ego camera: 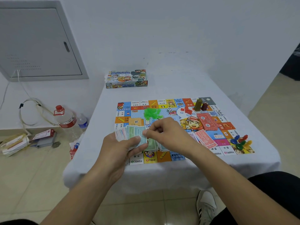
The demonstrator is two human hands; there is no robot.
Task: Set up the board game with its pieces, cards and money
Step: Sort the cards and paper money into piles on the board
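1. Board (pixel 164 157) lies flat on the white cloth (pixel 162 174), its near edge close to us, its squares bright with prices and cartoon art.
2. We hold a fan of notes (pixel 132 133) in our left hand (pixel 120 149), thumb curled over the top sheet and fingers wrapped beneath, above the board's near left part.
3. Our right hand (pixel 164 129) pinches the right edge of the top green note, finger and thumb closed narrowly on the paper, the other fingers curled.
4. More green notes lie on the board under our hands; red notes (pixel 205 139) lie just right of our right wrist.
5. A red card deck (pixel 207 121) sits on the board's right centre.
6. Green houses (pixel 151 113) are heaped left of centre, small red pieces (pixel 187 110) to their right, with a die (pixel 169 109) between the two heaps.
7. An orange card (pixel 136 122) lies beside the green heap, on its near left.
8. Two upright tokens (pixel 201 105), one olive and one dark red, stand near the far right corner.
9. Coloured pawns (pixel 241 141) cluster on the near right corner.
10. The box (pixel 126 79) rests at the table's far end, well apart from the board.
11. On the floor to the left stand two bottles (pixel 68 120) near a loop of cable (pixel 30 111).
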